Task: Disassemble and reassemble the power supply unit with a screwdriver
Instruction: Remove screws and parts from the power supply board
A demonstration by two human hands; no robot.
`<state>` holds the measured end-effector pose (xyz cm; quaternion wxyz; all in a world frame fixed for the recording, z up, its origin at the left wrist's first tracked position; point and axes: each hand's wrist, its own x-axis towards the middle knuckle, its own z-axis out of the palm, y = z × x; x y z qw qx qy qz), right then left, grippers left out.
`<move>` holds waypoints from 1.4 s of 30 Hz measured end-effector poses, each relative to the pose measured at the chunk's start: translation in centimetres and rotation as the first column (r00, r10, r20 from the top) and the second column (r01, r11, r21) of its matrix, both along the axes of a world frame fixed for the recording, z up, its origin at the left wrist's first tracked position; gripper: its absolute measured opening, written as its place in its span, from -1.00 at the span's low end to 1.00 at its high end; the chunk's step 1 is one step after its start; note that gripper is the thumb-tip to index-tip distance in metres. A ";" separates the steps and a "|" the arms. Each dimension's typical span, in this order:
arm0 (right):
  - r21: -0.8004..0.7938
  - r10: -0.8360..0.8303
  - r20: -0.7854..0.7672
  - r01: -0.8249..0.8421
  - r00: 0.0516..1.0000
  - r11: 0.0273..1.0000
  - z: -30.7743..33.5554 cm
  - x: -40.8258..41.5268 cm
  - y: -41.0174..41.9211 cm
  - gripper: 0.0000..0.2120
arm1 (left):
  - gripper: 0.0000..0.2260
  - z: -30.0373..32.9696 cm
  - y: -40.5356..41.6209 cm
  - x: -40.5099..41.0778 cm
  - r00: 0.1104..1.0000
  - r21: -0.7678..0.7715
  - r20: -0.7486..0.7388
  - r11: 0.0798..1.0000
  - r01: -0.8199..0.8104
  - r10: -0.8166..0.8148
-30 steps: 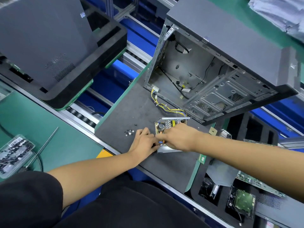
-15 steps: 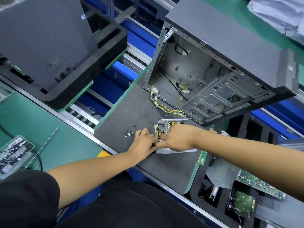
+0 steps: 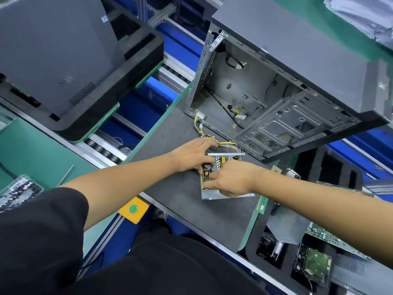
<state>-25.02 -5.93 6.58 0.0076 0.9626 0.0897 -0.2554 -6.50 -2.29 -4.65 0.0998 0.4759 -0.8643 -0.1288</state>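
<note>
- sitting widest in view, the open computer case (image 3: pixel 293 81) lies on its side at the far end of the grey counter (image 3: pixel 176 194), its open cavity facing the person; everything below is placed from this case.
- just in front of the case's near lower edge, the power supply unit (image 3: pixel 214 182) rests on the counter with its cover off, board and coils exposed, a metal plate under it and a perforated wall standing on its case side.
- a bundle of yellow wires (image 3: pixel 225 144) runs from the unit along the counter to a white plug at the case's open mouth.
- the left hand (image 3: pixel 191 154) lies over the unit's left side, thumb tucked against the board; whether it grips or only steadies i cannot tell.
- the right hand (image 3: pixel 229 179) has its fingers curled onto the board's near edge, seemingly pinching it.
- judging by this, the board is being lifted or seated; keeping it level, with one hand bracing the plate, should stop it snagging, and the wires want slack.
- room is tight toward the case and free on the bare counter toward the person; the counter's right edge, beside a foam tray (image 3: pixel 319 262) of parts, is near, so drifting right risks a drop.
- no screwdriver is in either hand.
</note>
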 end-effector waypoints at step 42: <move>-0.217 -0.670 -0.049 0.647 0.741 0.731 -0.7 1.7 4.2 -0.72 | -0.65 -0.5 -0.2 -0.3 1.000 0.298 0.011 0.954 -0.016 0.014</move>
